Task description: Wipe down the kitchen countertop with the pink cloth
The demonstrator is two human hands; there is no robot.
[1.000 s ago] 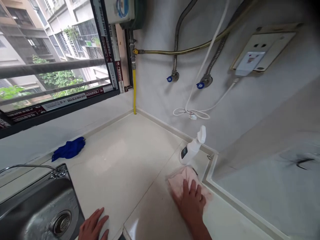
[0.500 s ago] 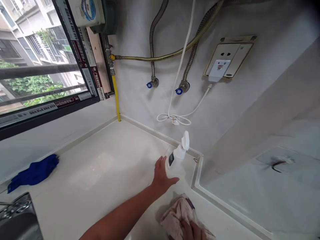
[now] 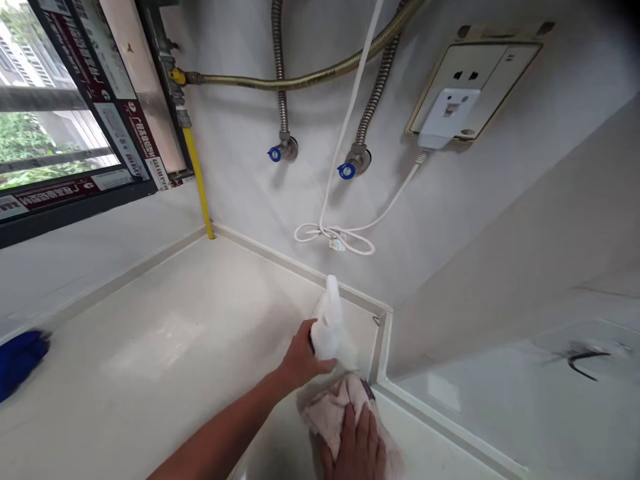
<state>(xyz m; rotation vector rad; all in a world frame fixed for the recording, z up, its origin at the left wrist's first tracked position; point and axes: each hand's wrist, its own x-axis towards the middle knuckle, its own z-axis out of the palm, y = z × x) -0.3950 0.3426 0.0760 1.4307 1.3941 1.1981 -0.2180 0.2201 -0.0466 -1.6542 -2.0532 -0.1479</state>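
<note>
My left hand (image 3: 306, 359) is wrapped round a white spray bottle (image 3: 327, 333) near the corner of the white counter. The bottle's pale trigger head points up towards the wall, and its dark label is mostly hidden by my fingers. Just below it, my right hand (image 3: 357, 443) presses on a crumpled pale pink cloth (image 3: 325, 408) that lies on the counter. A small dark tag shows at the cloth's upper edge.
A raised ledge (image 3: 383, 343) edges the counter (image 3: 165, 400). A tied white cord (image 3: 333, 231) hangs from a plug (image 3: 449, 117) in the wall socket. Two blue-handled valves and a yellow pipe (image 3: 197, 177) are on the wall. A blue cloth (image 3: 20, 360) lies far left.
My left hand has closed round the spray bottle, and the bottle has turned. My right hand and the pink cloth have moved further up the counter. The view has shifted right and closer.
</note>
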